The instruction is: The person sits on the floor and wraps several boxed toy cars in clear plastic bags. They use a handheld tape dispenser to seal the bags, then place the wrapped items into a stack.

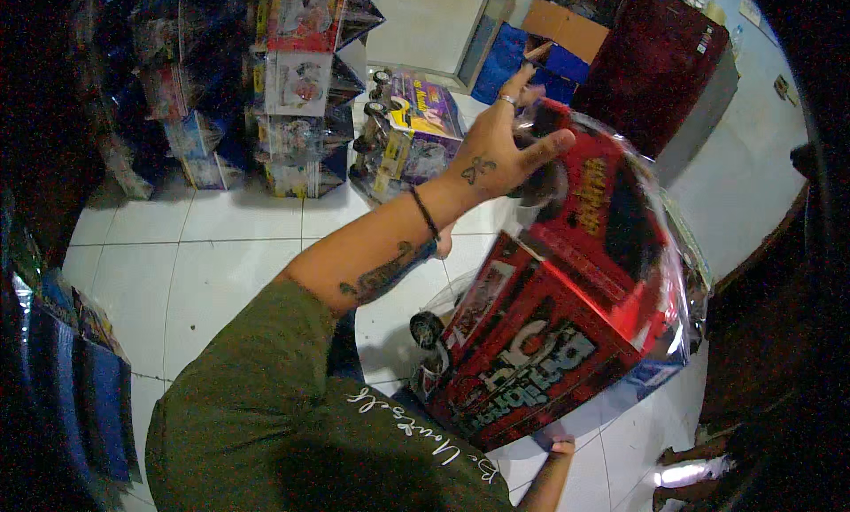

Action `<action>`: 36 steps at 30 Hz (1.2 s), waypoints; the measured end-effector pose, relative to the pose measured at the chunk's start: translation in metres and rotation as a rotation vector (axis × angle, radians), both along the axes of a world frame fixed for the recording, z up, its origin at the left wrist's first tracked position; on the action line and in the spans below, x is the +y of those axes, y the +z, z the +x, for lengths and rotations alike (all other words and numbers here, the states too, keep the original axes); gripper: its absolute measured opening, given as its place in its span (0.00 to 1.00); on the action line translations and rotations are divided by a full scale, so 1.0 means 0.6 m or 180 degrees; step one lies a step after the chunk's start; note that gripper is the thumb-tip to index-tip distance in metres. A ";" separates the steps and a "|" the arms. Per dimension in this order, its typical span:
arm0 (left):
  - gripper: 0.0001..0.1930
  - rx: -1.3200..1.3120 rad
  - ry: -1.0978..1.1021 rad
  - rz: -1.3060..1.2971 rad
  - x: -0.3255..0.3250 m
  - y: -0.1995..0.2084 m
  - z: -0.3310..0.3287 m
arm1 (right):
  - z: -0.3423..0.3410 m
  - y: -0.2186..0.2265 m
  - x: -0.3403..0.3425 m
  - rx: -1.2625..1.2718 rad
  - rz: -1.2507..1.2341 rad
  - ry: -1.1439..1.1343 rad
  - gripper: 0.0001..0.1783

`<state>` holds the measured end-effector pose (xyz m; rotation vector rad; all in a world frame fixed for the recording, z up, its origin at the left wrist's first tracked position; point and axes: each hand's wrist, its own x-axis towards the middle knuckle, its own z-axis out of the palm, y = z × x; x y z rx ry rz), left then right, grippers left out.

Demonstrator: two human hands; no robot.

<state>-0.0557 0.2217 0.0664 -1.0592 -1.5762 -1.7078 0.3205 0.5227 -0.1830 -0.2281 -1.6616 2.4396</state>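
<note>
A large toy vehicle pack (540, 353), red card with clear plastic film and black wheels, is tilted in front of me. Across its upper end reaches my left hand (509, 145), thumb against the red toy part and fingers spread around the far side, a ring on one finger. My right hand (560, 445) supports the pack from its lower edge; most of its fingers are hidden beneath. Beyond my left forearm sits another packed toy vehicle (421, 127) in purple and yellow, its wheels facing left.
Stacks of boxed toys (301, 83) stand at the back left. More blue packs (75, 397) are at the left edge. A dark red cabinet (655, 65) and blue boxes (502, 61) are at the back right. White floor tiles (230, 282) lie below.
</note>
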 end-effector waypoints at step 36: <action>0.56 -0.1935 -0.0152 0.0692 -0.103 -0.124 -0.346 | -1.033 0.245 -0.078 0.0968 -0.0669 0.0843 0.26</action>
